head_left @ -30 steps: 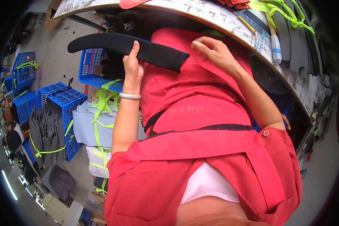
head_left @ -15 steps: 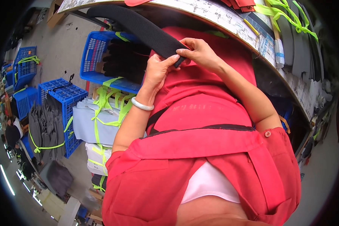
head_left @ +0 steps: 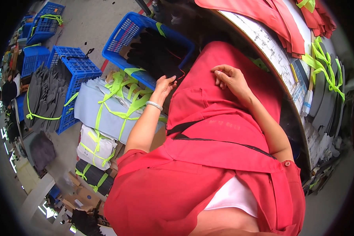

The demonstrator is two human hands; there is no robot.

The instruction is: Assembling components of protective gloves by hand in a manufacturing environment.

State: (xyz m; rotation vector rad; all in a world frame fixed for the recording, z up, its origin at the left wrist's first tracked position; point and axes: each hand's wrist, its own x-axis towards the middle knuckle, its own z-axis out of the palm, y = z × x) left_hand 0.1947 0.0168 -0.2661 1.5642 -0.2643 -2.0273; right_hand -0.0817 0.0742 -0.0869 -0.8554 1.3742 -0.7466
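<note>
My left hand (head_left: 166, 85) is at the black fabric pieces (head_left: 147, 51) in the blue plastic crate (head_left: 122, 36); I cannot tell whether it pinches one. My right hand (head_left: 229, 80) has loosely bent fingers.

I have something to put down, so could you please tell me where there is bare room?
Mostly bare floor lies between the top-left crate and the nearer basket. Some tabletop shows along its near edge, beside red fabric. Tied bundles crowd the left, grey strips the right.
</note>
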